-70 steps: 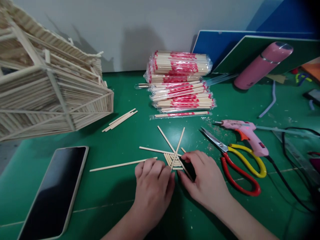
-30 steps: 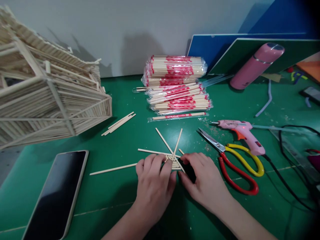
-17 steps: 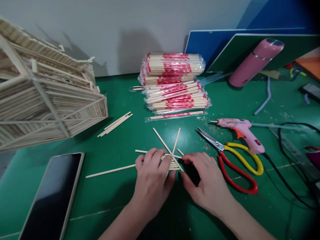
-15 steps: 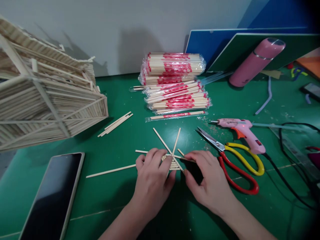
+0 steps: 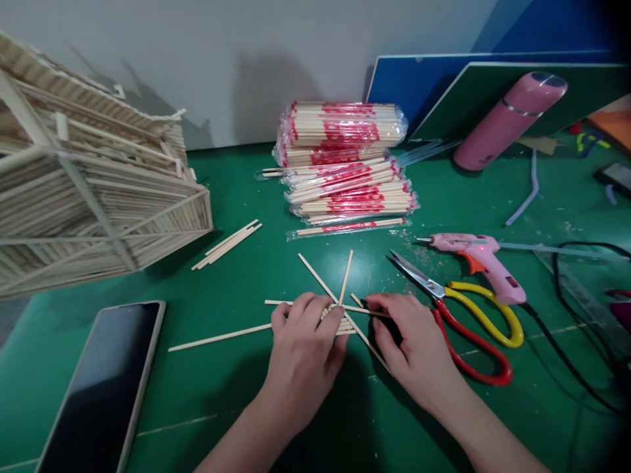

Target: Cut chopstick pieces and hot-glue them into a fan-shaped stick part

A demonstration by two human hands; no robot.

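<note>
A star-shaped frame of wooden chopsticks [image 5: 319, 276] lies on the green table, its sticks crossing near the middle. Short sticks [image 5: 345, 327] sit side by side in one of its wedges, partly covered by my left hand [image 5: 308, 341]. That hand is closed over the frame, fingers bent on top and thumb at the near side. My right hand [image 5: 407, 332] pinches the right end of one chopstick [image 5: 362, 310] between thumb and index finger. Beneath this hand runs another stick of the frame, and a short loose piece [image 5: 355, 299] touches the index fingertip.
Wrapped chopstick bundles [image 5: 345, 164] lie at the back. Scissors [image 5: 444, 292] and a pink glue gun [image 5: 473, 246] with a cord are at right, before a pink bottle [image 5: 510, 121]. A chopstick structure [image 5: 98, 184], cut sticks [image 5: 227, 246] and a phone [image 5: 103, 387] occupy the left.
My right thumb has shifted from the lower diagonal stick up towards the index finger, uncovering more of that diagonal. The frame has turned slightly; my left hand stays on it.
</note>
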